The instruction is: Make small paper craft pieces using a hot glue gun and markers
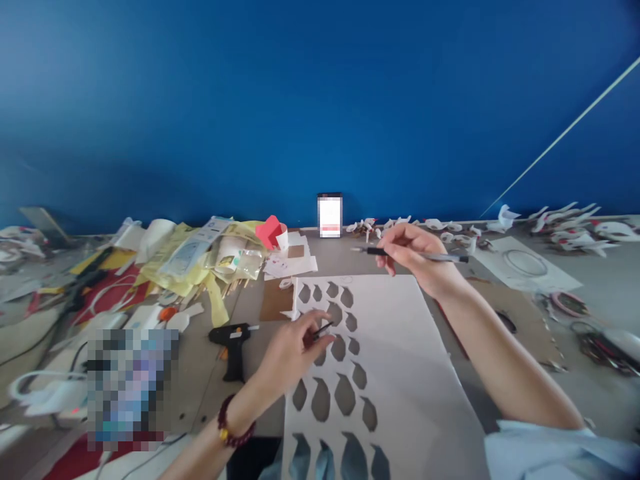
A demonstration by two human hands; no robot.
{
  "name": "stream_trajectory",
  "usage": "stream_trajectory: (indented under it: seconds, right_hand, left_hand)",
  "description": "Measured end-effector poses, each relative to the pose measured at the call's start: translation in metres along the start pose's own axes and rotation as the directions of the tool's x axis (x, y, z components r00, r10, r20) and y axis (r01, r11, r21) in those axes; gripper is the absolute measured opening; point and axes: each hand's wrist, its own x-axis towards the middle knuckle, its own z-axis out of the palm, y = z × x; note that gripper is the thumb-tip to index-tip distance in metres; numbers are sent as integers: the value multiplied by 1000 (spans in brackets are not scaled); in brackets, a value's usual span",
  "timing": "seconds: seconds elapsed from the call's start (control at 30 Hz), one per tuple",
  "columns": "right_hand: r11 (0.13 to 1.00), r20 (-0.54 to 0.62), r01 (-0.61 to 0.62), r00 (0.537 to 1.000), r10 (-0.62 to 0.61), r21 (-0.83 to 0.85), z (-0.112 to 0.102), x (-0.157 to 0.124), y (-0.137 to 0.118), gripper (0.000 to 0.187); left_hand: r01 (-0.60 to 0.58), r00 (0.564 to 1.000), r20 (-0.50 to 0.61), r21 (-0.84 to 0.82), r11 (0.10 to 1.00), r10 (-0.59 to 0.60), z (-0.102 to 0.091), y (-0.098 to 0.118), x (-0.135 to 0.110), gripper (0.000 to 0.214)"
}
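A large white sheet (400, 360) with several leaf-shaped cutouts lies on the table in front of me. My left hand (295, 350), a beaded bracelet on its wrist, rests on the sheet's left part with fingers pinched on a small dark pen cap (324, 329). My right hand (413, 257) is raised above the sheet's far edge and grips a thin pen (430, 255) held level, tip pointing left.
A black glue gun (231, 341) lies left of the sheet. Yellow packets, paper and a red box (270, 231) pile up at the left. White paper shapes (575, 223) line the far right edge. A small framed card (329, 215) stands against the blue wall.
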Motion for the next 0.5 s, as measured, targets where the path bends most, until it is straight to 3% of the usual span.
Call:
stream_trajectory:
  seconds: [0.1,0.23,0.5]
  right_hand:
    - [999,86,-44,995,44,-1,16,-27,-1,16]
    - [980,102,-192,977,185,61,35,-62,10,21]
    - [955,133,-284,953,272,82,46,-91,19,23]
  left_hand:
    - [63,990,-118,-129,990,-78,3,-3,-7,30]
    - [8,973,-228,-147,989,-42,8,6,-16,20]
    - [-105,972,-220,-98,990,81,14,27,-29,11]
